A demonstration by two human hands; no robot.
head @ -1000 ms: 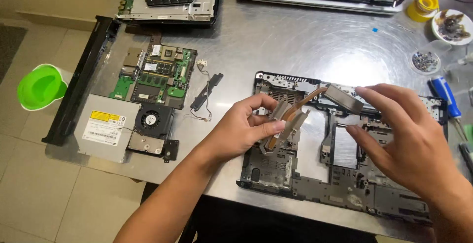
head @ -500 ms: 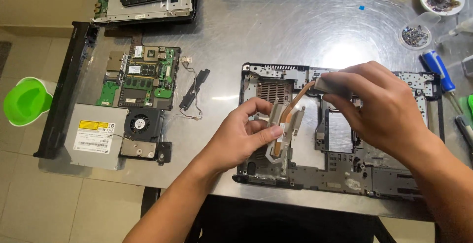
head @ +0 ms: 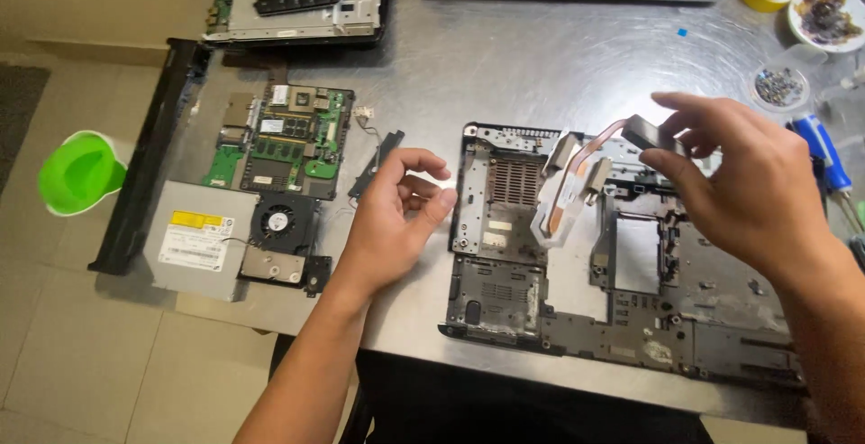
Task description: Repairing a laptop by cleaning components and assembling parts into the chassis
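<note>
The right hand (head: pixel 752 196) pinches the copper heat pipe assembly (head: pixel 577 178) above the laptop base (head: pixel 541 300) at centre right, seemingly just freed, while the left hand (head: pixel 396 214) hovers half-curled and empty, so setting it aside needs a steady grip.

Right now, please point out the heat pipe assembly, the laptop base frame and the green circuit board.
heat pipe assembly (head: pixel 577 167), head view, on the copper pipe.
laptop base frame (head: pixel 491 295), head view, lower left panel.
green circuit board (head: pixel 293 138), head view, its middle.

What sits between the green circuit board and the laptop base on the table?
In the head view, a small black speaker strip with wires and the left hand lie between the circuit board and laptop base.
</note>
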